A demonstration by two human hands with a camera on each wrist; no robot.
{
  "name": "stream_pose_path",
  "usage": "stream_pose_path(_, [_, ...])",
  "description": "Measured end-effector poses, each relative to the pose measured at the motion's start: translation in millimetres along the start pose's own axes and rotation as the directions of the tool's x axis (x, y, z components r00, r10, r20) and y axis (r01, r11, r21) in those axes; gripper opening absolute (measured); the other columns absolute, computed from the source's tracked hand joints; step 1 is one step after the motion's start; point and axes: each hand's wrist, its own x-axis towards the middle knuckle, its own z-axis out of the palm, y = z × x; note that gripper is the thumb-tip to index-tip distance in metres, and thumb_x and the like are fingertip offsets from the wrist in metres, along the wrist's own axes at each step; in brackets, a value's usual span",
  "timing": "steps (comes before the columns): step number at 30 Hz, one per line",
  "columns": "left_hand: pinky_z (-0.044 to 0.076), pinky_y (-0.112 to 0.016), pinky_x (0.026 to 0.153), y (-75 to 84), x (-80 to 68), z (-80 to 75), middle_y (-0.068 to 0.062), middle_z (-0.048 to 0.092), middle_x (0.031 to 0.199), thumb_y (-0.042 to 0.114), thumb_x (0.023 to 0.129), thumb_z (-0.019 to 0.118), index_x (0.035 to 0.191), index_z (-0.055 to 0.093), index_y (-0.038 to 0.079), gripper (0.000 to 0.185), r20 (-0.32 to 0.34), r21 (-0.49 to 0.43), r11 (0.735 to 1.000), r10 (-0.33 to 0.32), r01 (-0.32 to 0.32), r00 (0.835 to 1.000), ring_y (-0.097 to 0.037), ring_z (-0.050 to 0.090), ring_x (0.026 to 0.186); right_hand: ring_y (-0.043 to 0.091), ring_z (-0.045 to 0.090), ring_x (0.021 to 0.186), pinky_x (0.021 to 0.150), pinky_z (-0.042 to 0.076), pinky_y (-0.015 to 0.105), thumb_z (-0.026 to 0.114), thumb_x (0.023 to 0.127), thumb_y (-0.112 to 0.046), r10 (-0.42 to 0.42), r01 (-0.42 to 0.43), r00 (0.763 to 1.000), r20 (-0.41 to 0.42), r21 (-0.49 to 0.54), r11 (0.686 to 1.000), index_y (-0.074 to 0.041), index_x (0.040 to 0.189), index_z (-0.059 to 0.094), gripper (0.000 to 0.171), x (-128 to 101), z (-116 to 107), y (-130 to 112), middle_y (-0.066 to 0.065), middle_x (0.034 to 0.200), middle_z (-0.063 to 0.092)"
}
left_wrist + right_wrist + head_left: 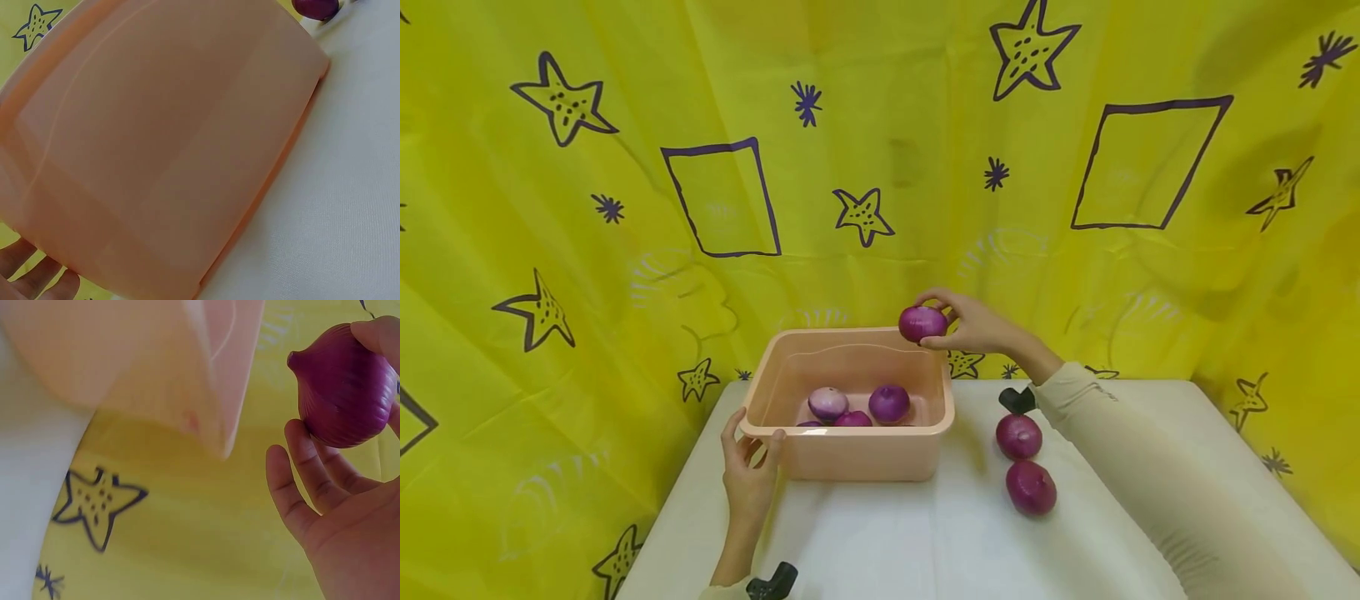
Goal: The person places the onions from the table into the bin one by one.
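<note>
My right hand (973, 325) pinches a purple-red onion (922, 323) between thumb and fingers, above the far right corner of a peach plastic bin (861, 454). The right wrist view shows this onion (344, 387) with its pointed tip turned left, clear of the bin's wall (125, 356). At the bin's near left corner, my left hand (751, 479) grips the rim, thumb at the front and fingers along the side. Inside the bin lie a pale purple onion (828, 404), a darker onion (890, 403) and a partly hidden onion (853, 419); the front wall covers more.
Two more onions, one farther back (1018, 437) and one nearer (1031, 487), lie right of the bin on the white tabletop (880, 542). A yellow curtain (910, 108) with drawn stars and frames hangs close behind the table and around its sides.
</note>
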Motion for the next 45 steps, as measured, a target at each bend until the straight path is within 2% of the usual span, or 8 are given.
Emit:
stream_pose_path(6, [0.049, -0.044, 0.099, 0.5, 1.0, -0.3, -0.019, 0.043, 0.156, 0.026, 0.099, 0.071, 0.158, 0.029, 0.025, 0.073, -0.007, 0.024, 1.0, 0.002, -0.002, 1.0, -0.042, 0.053, 0.132, 0.031, 0.067, 0.098, 0.08, 0.061, 0.036, 0.084, 0.085, -0.02, -0.03, 0.029, 0.999, 0.031, 0.061, 0.998, -0.017, 0.135, 0.055, 0.058, 24, 22, -14, 0.017, 0.123, 0.062])
stream_pose_path(11, [0.049, -0.036, 0.096, 1.0, 1.7, 0.1, -0.015, 0.041, 0.158, 0.031, 0.099, 0.071, 0.157, 0.03, 0.027, 0.072, -0.002, 0.028, 0.999, -0.02, 0.02, 1.0, -0.04, 0.051, 0.135, 0.028, 0.069, 0.091, 0.082, 0.062, 0.035, 0.083, 0.085, -0.016, -0.044, 0.038, 0.997, 0.063, 0.105, 0.994, -0.014, 0.133, 0.054, 0.057, 41, 41, -19, 0.018, 0.121, 0.062])
stream_pose_path(21, [0.05, -0.031, 0.094, 2.7, 0.9, 1.8, -0.016, 0.04, 0.158, 0.032, 0.099, 0.07, 0.158, 0.029, 0.027, 0.072, 0.005, 0.025, 1.0, -0.02, 0.02, 1.0, -0.042, 0.05, 0.136, 0.026, 0.067, 0.097, 0.086, 0.06, 0.034, 0.084, 0.086, -0.018, -0.006, -0.003, 0.995, 0.104, 0.091, 0.996, -0.019, 0.13, 0.053, 0.054, 55, 68, -19, 0.013, 0.117, 0.064])
stream_pose_path(28, [0.048, -0.042, 0.1, 3.0, 1.0, 1.2, -0.017, 0.043, 0.156, 0.027, 0.098, 0.072, 0.158, 0.03, 0.026, 0.072, 0.005, 0.013, 1.0, -0.009, 0.009, 1.0, -0.041, 0.052, 0.134, 0.028, 0.067, 0.1, 0.087, 0.06, 0.034, 0.082, 0.087, -0.017, -0.031, 0.02, 0.991, 0.133, 0.082, 0.996, -0.016, 0.131, 0.052, 0.053, 56, 75, -21, 0.016, 0.117, 0.064])
stream_pose_path(35, [0.047, -0.049, 0.103, 2.4, 0.4, 0.2, -0.019, 0.044, 0.155, 0.025, 0.098, 0.072, 0.158, 0.03, 0.024, 0.073, 0.007, 0.005, 1.0, 0.009, -0.009, 1.0, -0.042, 0.053, 0.132, 0.046, 0.053, 0.131, 0.106, 0.049, 0.055, 0.08, 0.09, -0.025, 0.005, -0.013, 0.989, 0.151, 0.052, 0.999, -0.015, 0.15, 0.043, 0.071, 58, 76, -24, 0.026, 0.146, 0.05])
stream_pose_path(38, [0.048, -0.044, 0.102, 0.7, 0.9, 0.3, -0.019, 0.045, 0.154, 0.025, 0.098, 0.072, 0.158, 0.03, 0.024, 0.073, 0.004, 0.004, 1.0, 0.007, -0.007, 1.0, -0.042, 0.053, 0.132, 0.049, 0.049, 0.134, 0.108, 0.047, 0.057, 0.08, 0.091, -0.028, 0.002, -0.01, 0.989, 0.15, 0.047, 0.999, -0.017, 0.154, 0.04, 0.075, 60, 75, -24, 0.026, 0.151, 0.045])
stream_pose_path(42, [0.05, -0.03, 0.096, -1.0, 1.2, 0.6, -0.017, 0.045, 0.155, 0.029, 0.098, 0.072, 0.157, 0.031, 0.026, 0.072, 0.002, 0.02, 1.0, -0.005, 0.005, 1.0, -0.041, 0.053, 0.133, 0.05, 0.05, 0.133, 0.106, 0.048, 0.057, 0.08, 0.09, -0.03, 0.002, -0.01, 0.987, 0.16, 0.049, 0.999, -0.018, 0.154, 0.04, 0.076, 60, 73, -26, 0.027, 0.15, 0.045])
stream_pose_path(45, [0.05, -0.028, 0.094, -0.7, 0.7, 0.6, -0.016, 0.042, 0.157, 0.031, 0.098, 0.071, 0.157, 0.03, 0.025, 0.072, 0.007, 0.028, 1.0, -0.005, 0.005, 1.0, -0.042, 0.052, 0.134, 0.051, 0.051, 0.131, 0.105, 0.049, 0.057, 0.08, 0.09, -0.029, 0.007, -0.015, 0.987, 0.162, 0.049, 0.999, -0.017, 0.154, 0.041, 0.076, 59, 70, -27, 0.028, 0.149, 0.045])
